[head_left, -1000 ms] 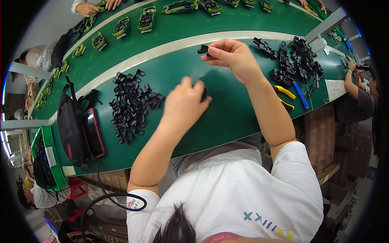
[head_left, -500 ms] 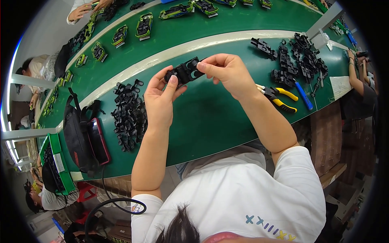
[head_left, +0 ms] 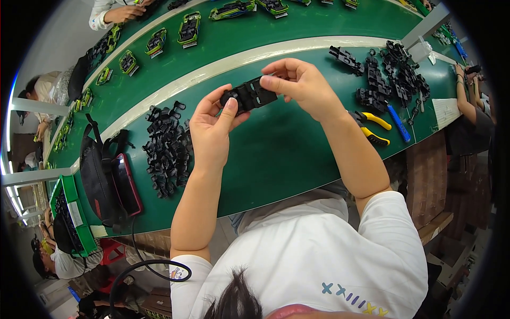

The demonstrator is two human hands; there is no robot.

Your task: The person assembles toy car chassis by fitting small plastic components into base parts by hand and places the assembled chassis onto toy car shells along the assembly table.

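Between my two hands, above the green table, is a black plastic part (head_left: pixel 251 94), long and blocky, with slots in its right half. My left hand (head_left: pixel 212 118) is closed round its left end, thumb on the near side. At the other end, my right hand (head_left: pixel 303 89) grips the upper right corner between thumb and fingers. Some of its fingertips are hidden behind the part. Left of my left hand lies a pile of small curved black pieces (head_left: pixel 163 149). Beyond my right hand sits a group of larger black plastic parts (head_left: pixel 376 82).
Yellow-handled pliers (head_left: pixel 376 127) and a blue-handled tool (head_left: pixel 398 123) lie beside my right forearm. A black bag (head_left: pixel 98 178) and a red-edged phone (head_left: pixel 126 183) are at the left. Green-and-black toy car bodies (head_left: pixel 188 29) line the far strip; co-workers sit around.
The black part has turned in my hands, showing a flatter, slotted face. My right hand has shifted slightly up and its fingers have moved along the part's right end.
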